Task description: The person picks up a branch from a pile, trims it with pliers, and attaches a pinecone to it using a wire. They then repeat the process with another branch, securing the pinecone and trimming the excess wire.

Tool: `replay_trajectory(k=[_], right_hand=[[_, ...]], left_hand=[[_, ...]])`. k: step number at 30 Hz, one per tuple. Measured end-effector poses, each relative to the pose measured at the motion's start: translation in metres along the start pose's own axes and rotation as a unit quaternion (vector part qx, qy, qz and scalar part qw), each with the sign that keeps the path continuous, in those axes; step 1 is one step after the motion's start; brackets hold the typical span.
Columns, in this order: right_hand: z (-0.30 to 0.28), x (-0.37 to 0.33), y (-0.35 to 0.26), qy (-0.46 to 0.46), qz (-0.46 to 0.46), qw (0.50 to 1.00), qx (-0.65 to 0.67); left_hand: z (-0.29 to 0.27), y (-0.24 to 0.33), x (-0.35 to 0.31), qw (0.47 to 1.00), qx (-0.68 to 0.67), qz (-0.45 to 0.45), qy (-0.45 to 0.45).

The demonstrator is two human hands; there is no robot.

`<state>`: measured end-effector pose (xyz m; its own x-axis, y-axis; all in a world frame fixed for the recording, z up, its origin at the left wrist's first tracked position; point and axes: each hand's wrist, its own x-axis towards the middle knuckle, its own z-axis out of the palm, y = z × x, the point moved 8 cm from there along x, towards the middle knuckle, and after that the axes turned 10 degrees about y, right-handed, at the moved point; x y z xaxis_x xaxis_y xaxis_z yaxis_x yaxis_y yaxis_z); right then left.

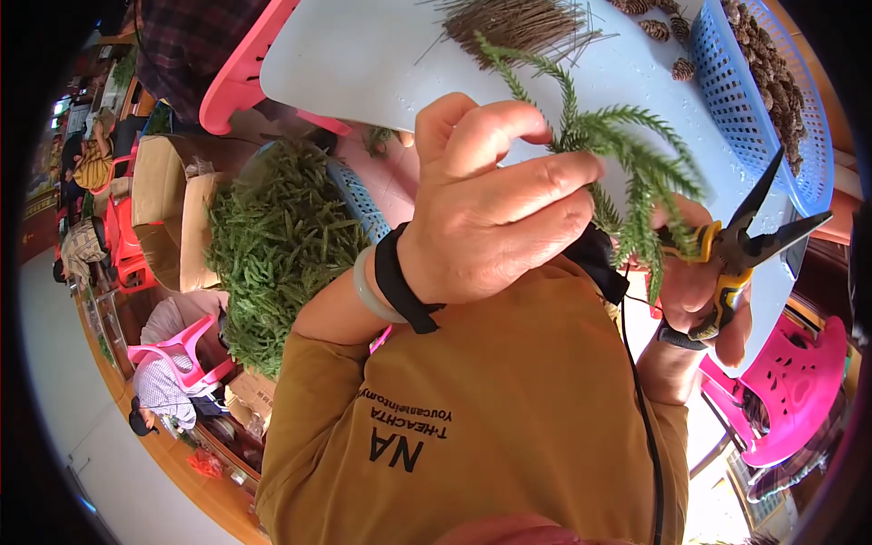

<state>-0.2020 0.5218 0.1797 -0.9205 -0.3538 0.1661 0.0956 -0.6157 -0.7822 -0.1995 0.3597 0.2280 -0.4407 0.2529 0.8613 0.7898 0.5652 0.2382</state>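
A green, needle-leaved sprig with several drooping branches point(631, 141) is pinched in my left hand point(504, 195), above the edge of the pale table point(363, 59). Its stem end is hidden behind my fingers. My right hand point(686, 291) grips long-nosed pliers point(729, 252) with yellow and black handles. The jaws of the pliers are spread and point up and to the right, away from the sprig. Lower leaves of the sprig hang in front of part of my right hand.
Thin brown stems point(509, 27) lie heaped on the table, near loose pine cones point(654, 30). A blue basket point(740, 109) holds more cones. Left of me are piled green sprigs point(282, 245) and a cardboard box point(173, 200). A pink chair point(799, 391) stands right; other people sit far left.
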Motion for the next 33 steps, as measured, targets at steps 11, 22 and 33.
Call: replay_trajectory(k=[11,22,33], right_hand=[[0.005,0.0,0.012,0.045,0.041,0.998,-0.002],[0.009,-0.001,0.025,0.017,0.067,0.998,0.006],[-0.003,-0.005,0.024,0.059,0.052,0.994,-0.078]], left_hand=[[0.014,-0.021,-0.006,0.946,-0.241,-0.19,-0.102],[0.038,-0.024,-0.04,0.636,-0.524,-0.566,-0.034],[0.029,-0.029,-0.034,0.65,-0.57,-0.502,0.004]])
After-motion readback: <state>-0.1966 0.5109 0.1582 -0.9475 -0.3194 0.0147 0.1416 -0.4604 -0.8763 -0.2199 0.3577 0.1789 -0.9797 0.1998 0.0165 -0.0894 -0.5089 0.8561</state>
